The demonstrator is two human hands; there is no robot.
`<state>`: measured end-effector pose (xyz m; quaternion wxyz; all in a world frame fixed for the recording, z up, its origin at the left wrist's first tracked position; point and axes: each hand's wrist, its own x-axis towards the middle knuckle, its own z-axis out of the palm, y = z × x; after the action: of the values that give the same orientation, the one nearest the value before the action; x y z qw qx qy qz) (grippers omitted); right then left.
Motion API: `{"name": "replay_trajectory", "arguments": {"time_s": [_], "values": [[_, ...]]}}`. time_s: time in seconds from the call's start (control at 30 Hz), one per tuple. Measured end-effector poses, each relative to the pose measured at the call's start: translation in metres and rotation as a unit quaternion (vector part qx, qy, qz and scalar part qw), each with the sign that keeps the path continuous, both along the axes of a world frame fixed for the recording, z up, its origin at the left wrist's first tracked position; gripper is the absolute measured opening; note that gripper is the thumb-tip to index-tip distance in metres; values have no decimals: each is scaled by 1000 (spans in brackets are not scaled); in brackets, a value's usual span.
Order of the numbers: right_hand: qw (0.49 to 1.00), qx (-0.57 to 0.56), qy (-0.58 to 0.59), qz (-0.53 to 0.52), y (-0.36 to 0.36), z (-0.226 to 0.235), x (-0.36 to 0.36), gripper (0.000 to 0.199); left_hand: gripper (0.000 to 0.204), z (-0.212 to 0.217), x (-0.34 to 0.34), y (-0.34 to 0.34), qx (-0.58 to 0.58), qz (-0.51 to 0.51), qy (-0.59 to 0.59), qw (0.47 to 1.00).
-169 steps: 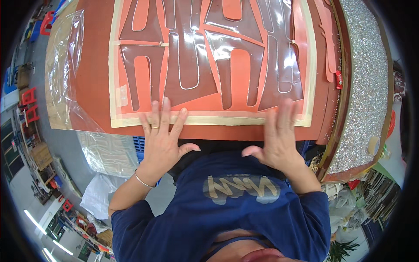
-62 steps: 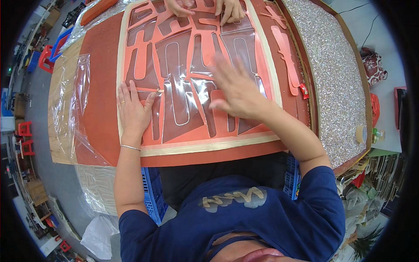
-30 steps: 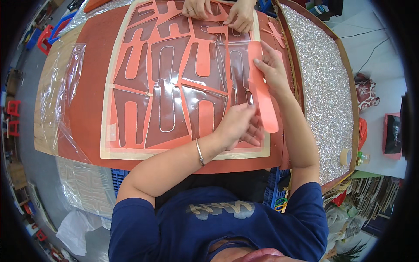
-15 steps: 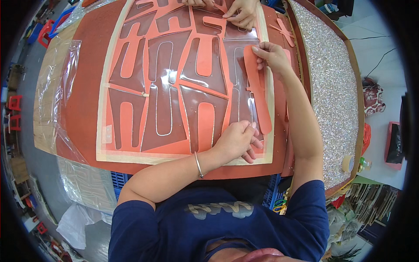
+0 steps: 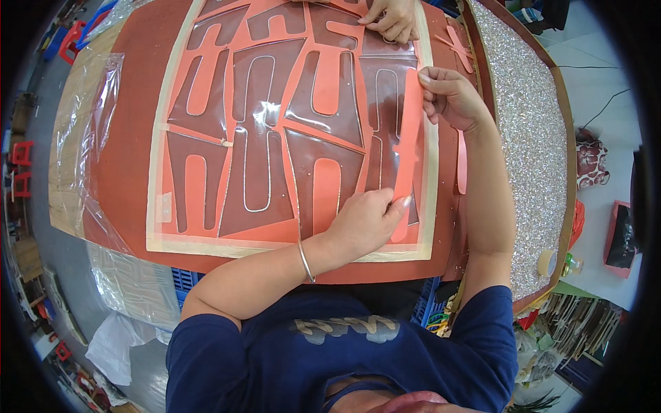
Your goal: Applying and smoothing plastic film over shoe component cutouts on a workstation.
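Right now your 2 hands hold 1 long orange strip (image 5: 407, 148) that runs down the right side of the clear plastic sheet (image 5: 289, 124). Your left hand (image 5: 365, 220) has crossed over to the right and its grip is pinched on the strip's lower end, thumb and fingertips pressed together near the sheet's lower right corner. Your right hand (image 5: 451, 100) pinches the strip's upper end, fingers curled around its edge, with the forearm lying along the right border of the work. Between the 2 pinches the strip lies close along the plastic, beside the cream border (image 5: 428, 172); whether it touches the sheet all the way you cannot tell.

Under the clear plastic lie orange cut-out shapes (image 5: 323, 89) on dark red-brown panels, arranged in 2 rows, some outlined with thin pale lines. All this rests on a big reddish-brown mat (image 5: 131, 151) spread over the counter. A silver bracelet (image 5: 306, 260) sits on your left wrist.

At the top edge another person's hand (image 5: 394, 17) presses on the far side of the same sheet. Right of the mat runs a glittery silver panel (image 5: 533, 138), with a roll of tape (image 5: 547, 263) near its lower end. A loose piece of crinkled clear film (image 5: 86, 117) lies over the mat's left edge.
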<state>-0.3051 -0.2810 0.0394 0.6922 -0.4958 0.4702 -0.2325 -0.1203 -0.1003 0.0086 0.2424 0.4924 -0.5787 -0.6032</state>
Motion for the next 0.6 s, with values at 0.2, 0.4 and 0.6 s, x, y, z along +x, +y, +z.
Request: {"name": "replay_trajectory", "arguments": {"time_s": [0.2,0.4,0.6], "values": [[973,-118,189,-67,-16,-24,15,23,38,13,2,-8,176,-9,58,983],[946,-152,283,-52,-24,-27,25,23,39,12,4,-10,238,-18,83,967],[928,-176,326,-47,-28,-36,26,26,41,7,2,-10,270,-36,88,958]]}}
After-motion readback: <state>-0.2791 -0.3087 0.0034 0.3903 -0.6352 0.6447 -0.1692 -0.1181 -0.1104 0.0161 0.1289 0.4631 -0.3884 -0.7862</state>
